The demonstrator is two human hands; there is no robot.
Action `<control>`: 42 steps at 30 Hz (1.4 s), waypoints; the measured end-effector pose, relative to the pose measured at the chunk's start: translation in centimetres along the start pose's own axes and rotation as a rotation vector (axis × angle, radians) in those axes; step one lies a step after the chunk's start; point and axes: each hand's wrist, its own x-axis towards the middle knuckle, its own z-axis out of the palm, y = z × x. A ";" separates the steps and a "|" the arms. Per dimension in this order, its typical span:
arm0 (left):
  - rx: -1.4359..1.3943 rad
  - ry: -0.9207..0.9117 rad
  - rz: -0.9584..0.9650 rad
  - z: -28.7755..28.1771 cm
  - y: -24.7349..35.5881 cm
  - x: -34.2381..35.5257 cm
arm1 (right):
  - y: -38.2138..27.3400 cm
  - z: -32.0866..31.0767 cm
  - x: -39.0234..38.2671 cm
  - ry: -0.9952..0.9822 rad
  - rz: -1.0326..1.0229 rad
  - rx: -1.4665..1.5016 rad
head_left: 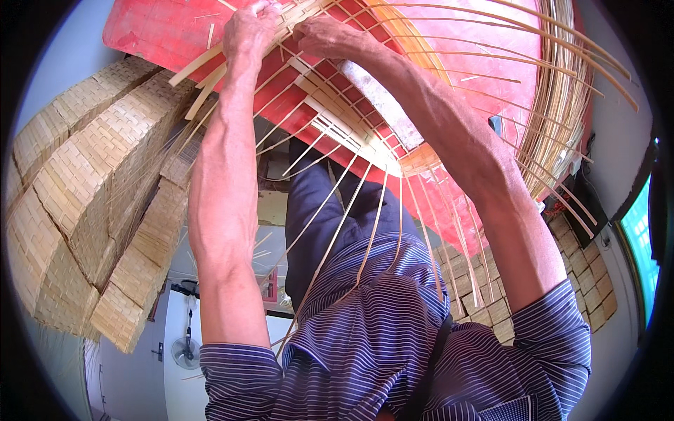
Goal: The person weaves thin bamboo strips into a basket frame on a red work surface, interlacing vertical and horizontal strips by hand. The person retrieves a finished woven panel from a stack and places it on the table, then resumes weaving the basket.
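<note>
A partly woven lattice of pale bamboo strips [330, 119], with long loose ends fanning out, lies over a red tabletop [161, 28]. At the top edge of the view my left hand [250, 28] has its fingers pinched on strips at the lattice. My right hand [321, 36] is just right of it, fingers curled on the same weave, its fingertips partly hidden. A pale, stained flat bar [372, 98] lies beneath the lattice.
Large stacked woven panels [91, 182] fill the left. A bundle of long strips [565, 91] lies on the right, with more woven pieces [583, 274] below. A fan [186, 351] stands at lower left; a bright window [639, 231] is at far right.
</note>
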 end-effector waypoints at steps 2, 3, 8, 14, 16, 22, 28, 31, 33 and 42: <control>-0.029 0.009 -0.038 0.0 -0.8 -0.1 | -0.6 -0.4 0.3 -0.131 -0.004 -0.097; 0.016 -0.016 -0.086 -0.4 0.2 -0.4 | -0.7 -0.5 0.3 -0.158 0.006 -0.103; 0.190 -0.063 -0.141 -0.9 4.7 -0.8 | 0.1 -0.8 -0.2 -0.123 0.059 -0.013; 0.083 -0.015 -0.055 -0.1 0.8 0.5 | -0.4 -1.1 0.1 -0.170 0.014 -0.101; 0.104 -0.032 -0.050 -0.2 0.5 0.5 | -0.2 -0.8 0.1 -0.157 0.035 -0.062; 0.208 -0.042 -0.027 0.1 0.7 0.5 | -0.5 -1.2 -0.2 -0.071 -0.009 -0.055; 0.370 0.110 0.163 1.3 -1.2 -0.1 | 0.9 -1.5 0.1 0.405 -0.023 -0.071; 0.366 0.214 0.206 2.3 -1.2 -1.0 | 2.7 -1.4 1.5 0.468 -0.226 -0.103; 0.326 0.236 0.182 2.4 -1.2 -1.4 | 3.8 -1.2 2.6 0.330 -0.237 -0.157; 0.260 0.273 0.117 3.5 2.0 -3.0 | 5.1 0.2 3.7 0.383 -0.250 -0.204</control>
